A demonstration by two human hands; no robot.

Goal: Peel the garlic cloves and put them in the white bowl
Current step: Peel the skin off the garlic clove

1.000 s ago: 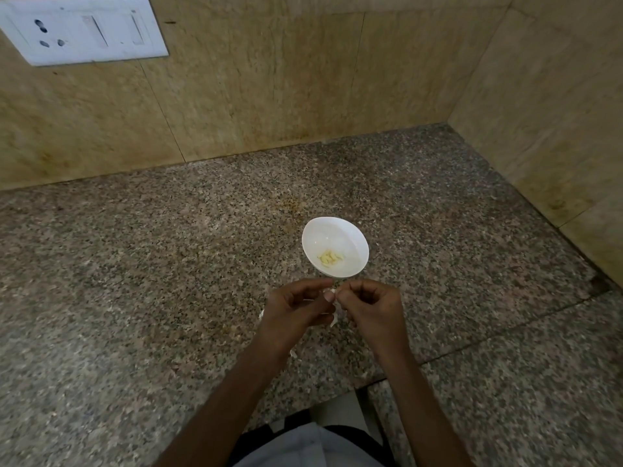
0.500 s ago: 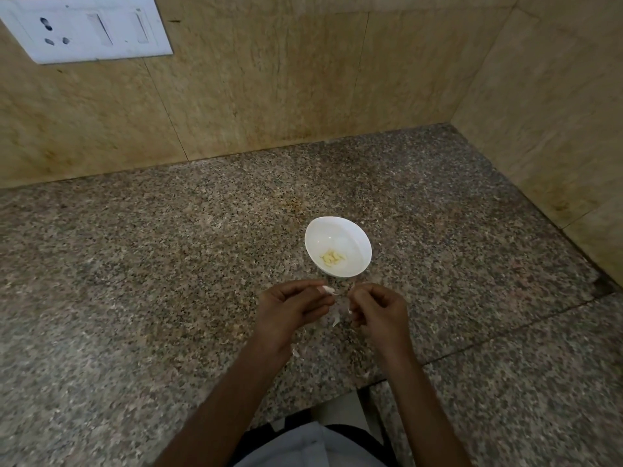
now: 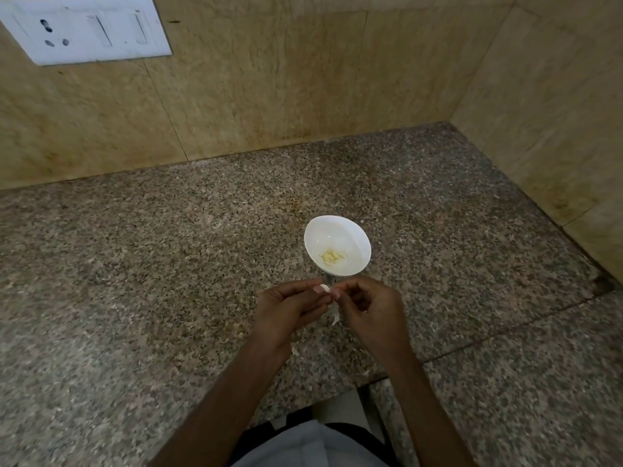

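A small white bowl stands on the granite counter with several peeled yellowish garlic cloves at its bottom. Just in front of the bowl, my left hand pinches a small white garlic clove between thumb and fingertips. My right hand meets it from the right, its fingertips pinching at the same clove. A strip of white skin hangs below the clove between the two hands.
Bits of white garlic skin lie on the speckled granite counter under my left wrist. Tiled walls close the back and right sides. A white switch plate sits high on the back wall. The counter's front edge lies near my body.
My hands had drawn slightly apart half a second ago; now their fingertips are together again on the clove, and a strip of skin hangs between them.
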